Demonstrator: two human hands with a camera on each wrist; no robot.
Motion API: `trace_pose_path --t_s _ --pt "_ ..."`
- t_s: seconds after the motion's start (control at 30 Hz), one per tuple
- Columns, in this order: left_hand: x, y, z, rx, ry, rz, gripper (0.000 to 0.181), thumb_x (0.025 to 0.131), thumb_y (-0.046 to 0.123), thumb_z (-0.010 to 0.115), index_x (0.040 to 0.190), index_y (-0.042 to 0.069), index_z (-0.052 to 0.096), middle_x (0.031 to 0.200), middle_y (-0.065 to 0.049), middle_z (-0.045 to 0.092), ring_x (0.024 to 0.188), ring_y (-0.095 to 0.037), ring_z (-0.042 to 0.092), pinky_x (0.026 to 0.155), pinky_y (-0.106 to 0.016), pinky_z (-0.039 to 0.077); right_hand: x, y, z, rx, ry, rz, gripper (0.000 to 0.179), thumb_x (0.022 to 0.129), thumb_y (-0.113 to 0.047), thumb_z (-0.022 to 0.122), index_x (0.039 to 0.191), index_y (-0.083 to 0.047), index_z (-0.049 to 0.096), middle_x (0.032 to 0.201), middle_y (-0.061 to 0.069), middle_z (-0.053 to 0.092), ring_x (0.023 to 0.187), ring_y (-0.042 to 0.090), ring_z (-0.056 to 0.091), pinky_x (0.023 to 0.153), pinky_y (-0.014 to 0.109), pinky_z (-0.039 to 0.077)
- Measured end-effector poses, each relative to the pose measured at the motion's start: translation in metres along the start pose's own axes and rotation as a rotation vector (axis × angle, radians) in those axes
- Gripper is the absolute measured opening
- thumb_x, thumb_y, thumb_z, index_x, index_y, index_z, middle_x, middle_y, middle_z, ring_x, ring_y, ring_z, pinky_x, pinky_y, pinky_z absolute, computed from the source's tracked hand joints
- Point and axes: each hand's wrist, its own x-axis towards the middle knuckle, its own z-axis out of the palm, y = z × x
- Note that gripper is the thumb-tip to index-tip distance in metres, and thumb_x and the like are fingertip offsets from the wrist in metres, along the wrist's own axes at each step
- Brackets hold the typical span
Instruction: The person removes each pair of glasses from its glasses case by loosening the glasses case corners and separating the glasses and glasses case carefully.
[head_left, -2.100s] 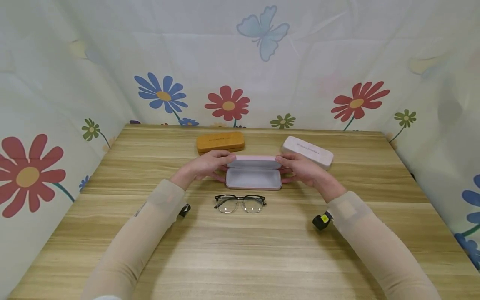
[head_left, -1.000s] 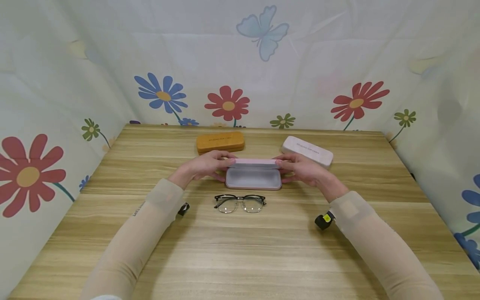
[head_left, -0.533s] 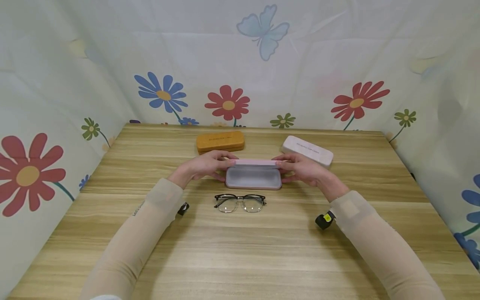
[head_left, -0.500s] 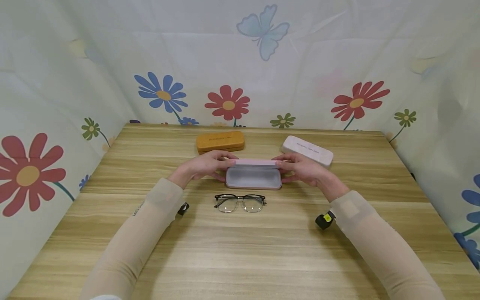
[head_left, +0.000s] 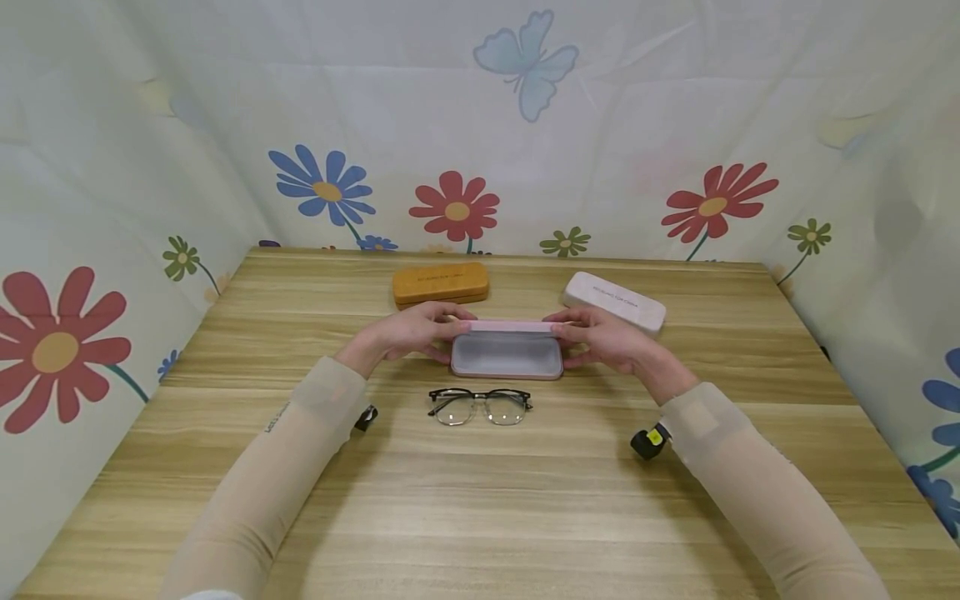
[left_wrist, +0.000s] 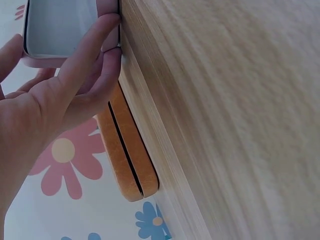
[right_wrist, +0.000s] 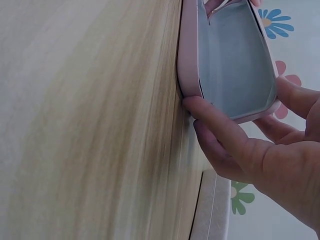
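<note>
A pink glasses case (head_left: 507, 356) with a pale grey lining lies on the table, its lid (head_left: 513, 327) raised partway and leaning over the base. My left hand (head_left: 415, 327) grips the case's left end, thumb at the lid's edge and fingers low beside the base. At the opposite end my right hand (head_left: 600, 337) holds it in the same way. Both wrist views show the left hand (left_wrist: 50, 100) and the right hand (right_wrist: 265, 150) with fingers curled about the case's corners. Black-browed eyeglasses (head_left: 506, 408) lie in front of the case, untouched.
Behind the left hand lies a closed orange glasses case (head_left: 440, 285). A closed pale pink glasses case (head_left: 615, 302) sits angled behind the right hand. Flower-printed cloth (head_left: 600, 167) stands along the back and sides of the wooden table (head_left: 480, 508).
Since the oldest frame, both hands have tipped the pink case's lid a little lower toward the base. Over the last second hardly anything has moved; the eyeglasses and other cases stay put.
</note>
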Motion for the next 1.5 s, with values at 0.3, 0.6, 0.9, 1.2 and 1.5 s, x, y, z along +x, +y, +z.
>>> trace_pose_path --t_s 0.3,0.6,0.9,1.2,1.5 --pt "0.001 -0.002 -0.001 0.007 -0.006 0.014 0.041 0.109 0.021 0.054 0.145 0.002 0.051 0.143 -0.022 0.044 0.128 -0.040 0.049 0.093 -0.047 0.055 -0.001 0.000 0.000 -0.012 0.002 -0.010 0.046 0.111 -0.016 0.048 0.150 0.007 0.041 0.149 0.028 0.042 0.137 0.042 0.042 0.098 0.052 0.050" --pt "0.001 -0.004 0.001 0.056 -0.012 0.040 0.040 0.109 0.022 0.055 0.143 0.003 0.052 0.139 -0.021 0.048 0.125 -0.038 0.051 0.091 -0.044 0.056 -0.002 0.001 0.002 -0.003 -0.007 -0.026 0.044 0.111 -0.012 0.045 0.150 0.008 0.039 0.150 0.030 0.040 0.140 0.041 0.040 0.101 0.053 0.048" --pt "0.000 -0.006 0.001 0.094 -0.013 0.067 0.040 0.108 0.020 0.055 0.143 0.002 0.052 0.137 -0.019 0.049 0.123 -0.036 0.053 0.090 -0.043 0.056 -0.003 0.003 0.001 -0.034 -0.013 -0.032 0.044 0.111 -0.011 0.046 0.151 0.007 0.040 0.150 0.029 0.040 0.139 0.040 0.040 0.102 0.053 0.047" --pt "0.000 -0.010 0.001 0.151 -0.018 0.102 0.040 0.108 0.023 0.056 0.143 0.004 0.052 0.134 -0.019 0.051 0.124 -0.035 0.053 0.092 -0.042 0.055 -0.006 0.002 0.007 -0.081 -0.014 -0.055 0.044 0.111 -0.011 0.045 0.151 0.007 0.040 0.150 0.028 0.041 0.139 0.042 0.041 0.102 0.055 0.046" --pt "0.000 -0.011 0.001 0.166 -0.020 0.109 0.040 0.108 0.024 0.056 0.143 0.004 0.052 0.135 -0.020 0.051 0.125 -0.035 0.053 0.092 -0.042 0.055 -0.006 0.004 0.006 -0.130 -0.019 -0.083 0.046 0.111 -0.012 0.045 0.152 0.009 0.038 0.151 0.029 0.040 0.138 0.043 0.041 0.103 0.054 0.046"
